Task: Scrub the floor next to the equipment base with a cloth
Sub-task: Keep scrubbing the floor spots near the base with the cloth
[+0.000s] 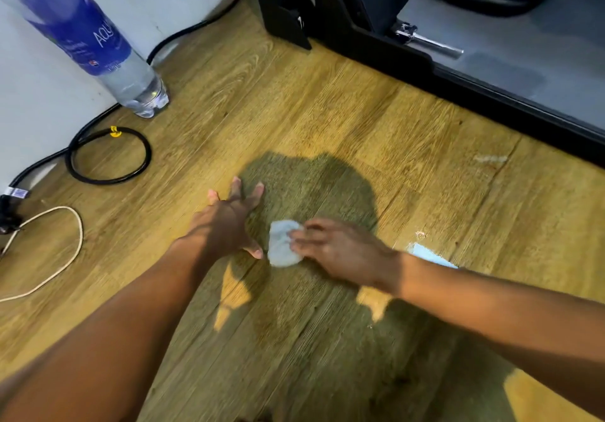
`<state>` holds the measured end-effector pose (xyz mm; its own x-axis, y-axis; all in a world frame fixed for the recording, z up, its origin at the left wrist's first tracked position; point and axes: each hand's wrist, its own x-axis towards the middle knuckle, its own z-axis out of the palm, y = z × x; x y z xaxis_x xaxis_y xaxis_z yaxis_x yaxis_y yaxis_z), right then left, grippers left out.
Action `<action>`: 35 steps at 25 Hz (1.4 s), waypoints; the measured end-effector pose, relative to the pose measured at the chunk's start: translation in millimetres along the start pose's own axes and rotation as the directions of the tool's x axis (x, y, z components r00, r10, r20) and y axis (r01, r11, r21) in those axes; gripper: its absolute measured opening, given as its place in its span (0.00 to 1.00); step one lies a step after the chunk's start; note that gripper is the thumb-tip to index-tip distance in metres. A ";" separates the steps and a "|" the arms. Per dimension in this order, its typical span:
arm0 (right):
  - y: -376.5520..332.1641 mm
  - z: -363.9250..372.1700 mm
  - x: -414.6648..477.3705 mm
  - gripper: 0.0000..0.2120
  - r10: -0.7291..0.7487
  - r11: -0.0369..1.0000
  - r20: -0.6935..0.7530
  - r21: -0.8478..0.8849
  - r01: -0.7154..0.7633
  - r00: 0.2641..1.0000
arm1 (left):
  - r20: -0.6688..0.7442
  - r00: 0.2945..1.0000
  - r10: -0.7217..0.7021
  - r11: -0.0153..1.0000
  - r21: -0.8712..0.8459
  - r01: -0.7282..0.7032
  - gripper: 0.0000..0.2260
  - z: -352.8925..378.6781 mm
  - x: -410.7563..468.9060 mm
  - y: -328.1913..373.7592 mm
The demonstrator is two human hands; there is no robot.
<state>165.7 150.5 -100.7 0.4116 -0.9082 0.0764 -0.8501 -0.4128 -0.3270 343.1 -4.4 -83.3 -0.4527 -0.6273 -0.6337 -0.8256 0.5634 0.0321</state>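
On the far left a thin pale cord [49, 251] lies in a loop on the wood floor [327, 110]. Above it a black cable [108, 156] makes a ring near the white wall [49, 101]. A water bottle [98, 42] with a blue label stands by the wall too.

In the middle, the left hand [229, 222] is flat on the floor with its fingers spread wide. It holds nothing. It looks like it is propping the person up.

Just beside it is the small white cloth [282, 243]. It is bunched up and lies on the floor, in the person's shadow. The right hand [337, 248] presses down on the cloth's right side with its fingers. The two hands are close together, but they do not touch.

To the right of the right wrist a pale blue scrap [429, 256] lies on the floor. A few small white marks [489, 159] show on the wood nearer the black equipment base [409, 58], which sits at the top right.

I think the scrubbing is going on now. The cloth is still well apart from the base. The next move likely needs the right hand to push the cloth toward the base and rub hard on the marks there, while the left hand stays put for balance.
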 end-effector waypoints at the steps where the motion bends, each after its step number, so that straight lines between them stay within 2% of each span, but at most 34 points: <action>1: 20.5 -5.5 6.6 0.15 0.090 0.996 -0.017 0.006 -0.090 0.996 | 0.004 1.000 0.002 1.000 0.001 -0.002 0.57 -0.3 0.3 -0.4; 4: 85.5 -12.1 17.5 0.15 0.366 0.928 -0.154 -0.011 -0.372 0.918 | 0.006 1.000 0.010 1.000 0.002 -0.010 0.57 0.0 1.1 -2.6; 6: 94.5 -7.0 16.8 0.17 0.430 0.896 -0.163 -0.039 -0.441 0.888 | 0.011 1.000 0.013 1.000 -0.003 -0.013 0.57 0.2 1.9 -2.3; 10: 59.3 6.9 7.4 0.16 0.148 0.986 -0.176 -0.050 -0.159 0.973 | 0.020 1.000 0.009 1.000 0.000 -0.009 0.58 0.6 3.3 -1.1; 11: 68.6 3.3 7.6 0.16 0.113 0.990 -0.173 -0.058 -0.125 0.978 | 0.026 1.000 0.005 1.000 -0.005 -0.005 0.58 0.5 3.0 -0.6; 12: 82.2 -3.7 10.1 0.16 0.161 0.984 -0.169 -0.053 -0.172 0.972 | 0.030 1.000 0.003 1.000 -0.012 -0.002 0.58 0.0 3.0 0.0; 13: 99.4 -10.1 13.7 0.16 0.271 0.960 -0.169 -0.030 -0.280 0.948 | 0.033 0.999 0.002 1.000 -0.015 -0.001 0.58 -0.3 2.6 0.5; 15: 136.3 -20.8 16.8 0.16 0.513 0.854 -0.237 0.043 -0.518 0.825 | 0.040 0.999 0.001 1.000 -0.017 0.000 0.58 -2.0 0.9 2.2; 17: 148.9 -20.9 16.1 0.15 0.632 0.766 -0.303 0.110 -0.633 0.713 | 0.059 0.998 -0.002 1.000 -0.014 0.003 0.57 -4.7 -0.4 4.2; 18: 142.2 -17.3 16.4 0.15 0.635 0.765 -0.301 0.116 -0.633 0.712 | 0.070 0.998 -0.002 1.000 -0.014 0.003 0.57 -6.3 -0.9 4.9; 21: 109.7 -5.8 6.3 0.17 0.458 0.888 -0.186 0.072 -0.453 0.869 | 0.074 0.997 0.013 1.000 -0.015 -0.012 0.57 -8.2 -2.3 6.0; 23: 127.0 -16.3 0.4 0.17 0.370 0.929 -0.131 0.053 -0.366 0.920 | 0.057 0.998 0.022 1.000 -0.012 -0.022 0.56 -6.2 -4.1 5.5; 24: 146.3 -23.8 1.5 0.16 0.402 0.915 -0.154 0.033 -0.402 0.902 | 0.050 0.998 0.024 1.000 -0.013 -0.023 0.56 -4.5 -4.7 4.2; 25: 168.4 -31.3 5.0 0.16 0.479 0.874 -0.199 0.021 -0.485 0.855 | 0.046 0.999 0.022 1.000 -0.014 -0.022 0.56 -3.5 -4.4 3.2; 28: 212.3 -42.5 16.7 0.14 0.687 0.708 -0.331 0.101 -0.699 0.648 | 0.052 0.999 0.016 0.999 -0.029 -0.014 0.56 -3.3 -2.8 1.0; 29: 207.4 -38.2 22.3 0.15 0.717 0.674 -0.336 0.113 -0.730 0.610 | 0.053 0.998 0.014 1.000 -0.020 -0.013 0.56 -3.2 -2.7 0.6; 30: 197.1 -30.6 25.0 0.15 0.712 0.680 -0.327 0.102 -0.726 0.621 | 0.052 0.999 0.010 1.000 -0.012 -0.009 0.56 -2.9 -2.7 0.5; 33: 170.4 -17.8 17.3 0.17 0.516 0.847 -0.247 0.008 -0.531 0.820 | 0.030 1.000 0.008 1.000 0.007 -0.009 0.56 -0.3 -2.4 0.3; 34: 177.3 -22.5 17.0 0.16 0.475 0.871 -0.235 -0.015 -0.492 0.848 | 0.024 1.000 0.011 1.000 0.008 -0.011 0.56 0.2 -1.5 0.2; 35: 189.4 -31.2 20.0 0.16 0.489 0.861 -0.234 -0.023 -0.508 0.840 | 0.024 1.000 0.008 1.000 -0.003 -0.008 0.57 0.7 -1.4 0.5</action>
<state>2.7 52.0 -131.6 -0.1468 -0.9812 0.1249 -0.9487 0.1040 -0.2985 343.6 -2.9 -82.9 -0.4515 -0.6094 -0.6517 -0.8227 0.5671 0.0397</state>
